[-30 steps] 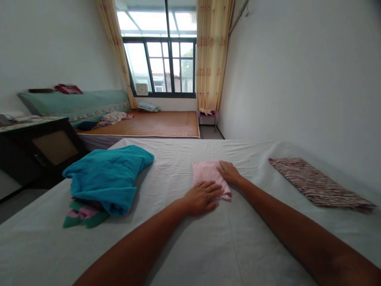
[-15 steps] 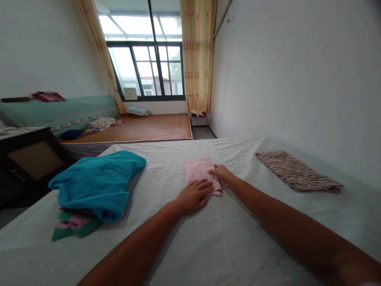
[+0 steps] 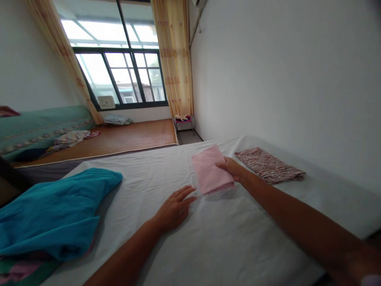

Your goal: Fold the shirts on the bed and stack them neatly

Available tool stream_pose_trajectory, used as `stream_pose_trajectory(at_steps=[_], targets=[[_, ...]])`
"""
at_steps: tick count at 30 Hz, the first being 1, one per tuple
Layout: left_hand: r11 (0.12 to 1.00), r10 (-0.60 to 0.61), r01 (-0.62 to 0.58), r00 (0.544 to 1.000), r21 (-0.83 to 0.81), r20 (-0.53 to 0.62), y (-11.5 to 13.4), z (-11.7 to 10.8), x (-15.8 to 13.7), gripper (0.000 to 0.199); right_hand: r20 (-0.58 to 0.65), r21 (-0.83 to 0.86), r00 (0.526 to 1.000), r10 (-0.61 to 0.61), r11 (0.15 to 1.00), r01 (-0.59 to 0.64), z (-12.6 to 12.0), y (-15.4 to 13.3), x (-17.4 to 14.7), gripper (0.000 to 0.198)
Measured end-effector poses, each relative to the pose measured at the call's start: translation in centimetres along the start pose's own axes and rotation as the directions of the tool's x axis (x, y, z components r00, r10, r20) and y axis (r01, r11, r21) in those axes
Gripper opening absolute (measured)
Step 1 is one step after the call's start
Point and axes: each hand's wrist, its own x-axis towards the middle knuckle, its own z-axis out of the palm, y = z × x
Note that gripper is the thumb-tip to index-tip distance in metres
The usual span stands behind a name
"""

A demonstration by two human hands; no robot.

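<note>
A folded pink cloth [image 3: 210,171] is pinched at its right edge by my right hand [image 3: 235,169], thumb on top. The cloth looks slightly raised from the white bedsheet [image 3: 238,234]. My left hand [image 3: 176,208] is just to the cloth's lower left, apart from it, fingers stretched out and holding nothing. Right of my right hand lies a folded red-and-white patterned cloth [image 3: 269,165]. On the left side of the bed is a heap of blue fabric [image 3: 59,210], with a green and pink piece [image 3: 26,272] showing from under it.
A second bed [image 3: 133,137] with a brown mat stands beyond, holding a pillow [image 3: 116,120] and crumpled clothes [image 3: 73,138]. A small stool [image 3: 183,120] sits near the yellow curtain [image 3: 175,59]. The white wall [image 3: 282,79] runs along the right.
My left hand has come off the pink cloth. My right hand has lifted the cloth slightly and shifted it toward the patterned one. The view has turned to the right.
</note>
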Motion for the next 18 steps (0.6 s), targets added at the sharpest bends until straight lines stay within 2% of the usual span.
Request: stream_pose_trajectory(at_steps=[4, 6, 8, 11, 13, 15, 18], targets=[[0.998, -0.056, 0.056, 0.998, -0.025, 0.034, -0.2, 0.2, 0.3, 0.046, -0.216, -0.088, 0.975, -0.056, 0.995, 0.038, -8.6, -5.8, -1.0, 0.033], [0.997, -0.065, 0.067, 0.997, -0.033, 0.045, -0.2, 0.2, 0.4, 0.046, -0.277, -0.152, 0.958, -0.068, 0.988, 0.026, -12.9, -8.3, -1.6, 0.032], [0.996, -0.077, 0.078, 0.996, -0.035, 0.050, -0.2, 0.3, 0.5, 0.046, -0.329, -0.237, 0.940, -0.095, 0.971, 0.016, -16.8, -9.7, -2.2, 0.034], [0.995, -0.091, 0.093, 0.994, -0.032, 0.055, -0.3, 0.4, 0.6, 0.046, -0.445, -0.419, 0.880, -0.168, 0.907, -0.039, -21.7, -9.4, -2.5, 0.033], [0.994, -0.102, 0.104, 0.993, -0.033, 0.055, -0.4, 0.5, 0.6, 0.046, -0.501, -0.611, 0.836, -0.222, 0.776, -0.160, -24.3, -8.3, -2.3, 0.033], [0.993, -0.112, 0.114, 0.992, -0.038, 0.051, -0.5, 0.7, 0.6, 0.046, -0.520, -0.762, 0.813, -0.263, 0.572, -0.302, -26.2, -7.2, -1.7, 0.036], [0.992, -0.109, 0.112, 0.992, -0.053, 0.057, -0.8, 1.0, 0.5, 0.047, -0.540, -0.830, 0.768, -0.344, 0.370, -0.417, -27.7, -5.8, -0.5, 0.050]])
